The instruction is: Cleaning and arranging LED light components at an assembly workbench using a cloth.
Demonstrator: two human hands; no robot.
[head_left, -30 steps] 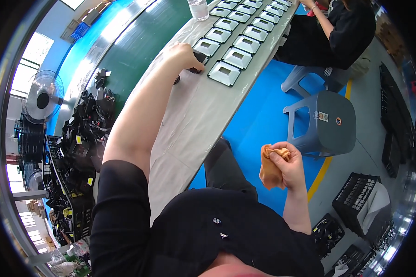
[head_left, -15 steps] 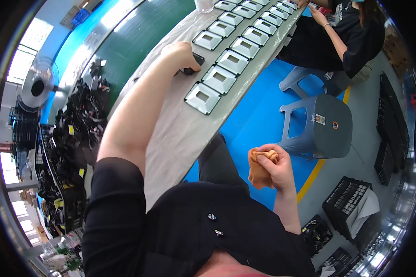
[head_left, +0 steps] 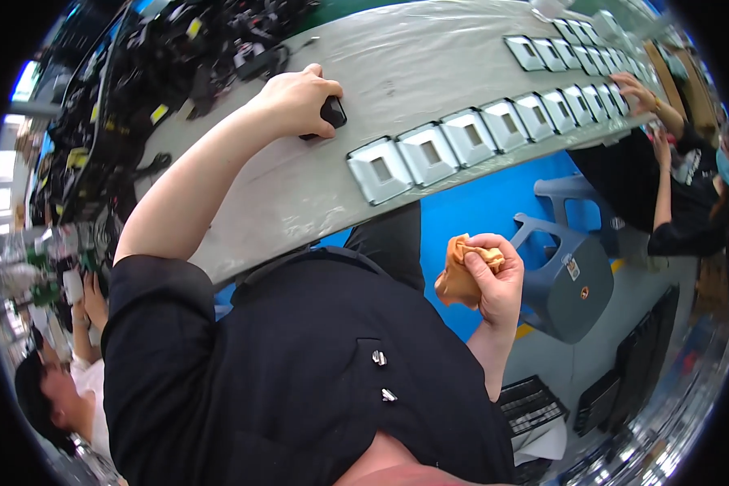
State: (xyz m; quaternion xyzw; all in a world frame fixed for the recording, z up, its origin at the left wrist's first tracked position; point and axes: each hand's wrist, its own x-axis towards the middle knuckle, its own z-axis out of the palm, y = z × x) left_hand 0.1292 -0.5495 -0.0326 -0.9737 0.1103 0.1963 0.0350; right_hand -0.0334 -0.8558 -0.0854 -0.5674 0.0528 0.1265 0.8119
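Note:
My left hand (head_left: 300, 104) reaches out over the covered table, its fingers closed around a small black box-shaped object (head_left: 333, 112) at the tabletop. The palm hides part of that object. To the right of it, a row of pale square frames (head_left: 380, 169) with dark rims and a small square centre runs along the table's near edge. Off the table, above the blue floor, my right hand (head_left: 500, 279) pinches a crumpled orange-brown cloth (head_left: 459, 281) between thumb and fingers.
Behind the table's left end lies a heap of black parts and cables (head_left: 194, 61). A co-worker's hand (head_left: 636, 91) touches the frames at the far right. Grey plastic stools (head_left: 571, 283) stand at right. Another person in white (head_left: 89, 405) sits at lower left.
The view has turned, so the table now runs more crosswise and the row of frames lies further right. Both hands keep their hold. The person in white has come into view.

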